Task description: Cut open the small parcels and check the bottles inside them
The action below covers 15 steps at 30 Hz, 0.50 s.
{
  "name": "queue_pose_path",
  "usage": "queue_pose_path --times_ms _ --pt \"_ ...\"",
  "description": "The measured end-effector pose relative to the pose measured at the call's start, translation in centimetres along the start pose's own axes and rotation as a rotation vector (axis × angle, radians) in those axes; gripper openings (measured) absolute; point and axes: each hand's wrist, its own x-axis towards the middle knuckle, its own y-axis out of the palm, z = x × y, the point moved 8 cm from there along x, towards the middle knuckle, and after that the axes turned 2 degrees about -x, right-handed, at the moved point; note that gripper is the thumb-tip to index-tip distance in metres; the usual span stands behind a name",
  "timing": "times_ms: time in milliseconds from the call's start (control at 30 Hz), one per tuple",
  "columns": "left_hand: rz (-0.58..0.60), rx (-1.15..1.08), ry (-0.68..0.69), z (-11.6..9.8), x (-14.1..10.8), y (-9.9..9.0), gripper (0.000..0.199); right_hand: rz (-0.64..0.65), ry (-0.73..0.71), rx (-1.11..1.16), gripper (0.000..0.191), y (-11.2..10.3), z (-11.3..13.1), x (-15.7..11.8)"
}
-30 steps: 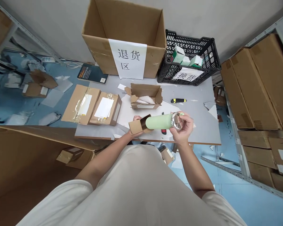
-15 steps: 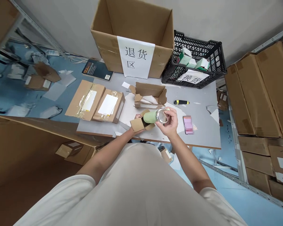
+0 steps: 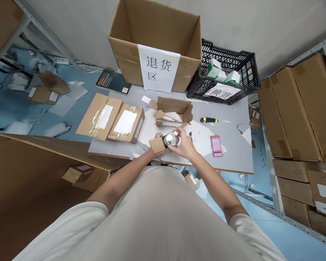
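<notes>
Plainly, the flask [image 3: 171,139] sits end-on in the mouth of a small brown carton [image 3: 157,145], near the table's near edge. Its visible end is round, smooth and mirror-bright like polished metal, with a pale green bit at the rim; the carton hides most of its body. The right hand [image 3: 185,144] grips that shiny end between thumb and fingers. The left hand [image 3: 159,135] clasps the carton, mostly concealed behind it, one plain cardboard flap sticking out to the left.

Just beyond stands an open shipping box [image 3: 176,104] with ragged, torn flaps; the white sheets inside are hard to identify. Rightward lie a yellow-and-black utility knife [image 3: 209,120] and a phone [image 3: 216,146], its screen blurred into blocks. A red-and-black object [image 3: 190,135] is partly covered by the right hand. Farther off, a latticed black plastic crate [image 3: 195,85] adjoins a large carton [image 3: 127,50], cut off at the top.
</notes>
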Motion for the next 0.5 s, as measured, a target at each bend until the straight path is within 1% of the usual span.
queue_pose_path --times_ms 67,100,167,233,300,367,433,500 --pt "0.142 0.045 0.153 -0.6 0.1 1.1 0.05 0.059 0.088 -0.08 0.073 1.5 -1.2 0.4" --pt "0.168 0.065 0.205 -0.6 0.2 1.2 0.05 0.076 0.108 -0.126 0.069 2.2 -1.7 0.5" --pt "0.166 0.113 0.247 -0.1 0.5 1.0 0.05 0.097 0.108 -0.216 0.063 3.2 -2.2 0.6" --pt "0.184 0.183 0.286 0.4 0.8 0.9 0.054 0.117 0.09 -0.286 0.061 3.9 -2.5 0.7" --pt "0.23 0.257 0.371 0.6 1.0 1.1 0.061 0.153 0.078 -0.337 0.062 4.4 -2.8 0.9" --pt "0.274 0.285 0.453 0.7 1.1 1.3 0.068 0.207 0.056 -0.374 0.063 4.9 -3.1 0.9" --pt "0.293 0.295 0.517 0.6 1.2 1.4 0.074 0.256 0.01 -0.411 0.065 5.1 -3.3 0.8" --pt "0.295 0.332 0.562 0.4 1.3 1.4 0.077 0.287 -0.053 -0.451 0.071 4.9 -3.4 0.3"
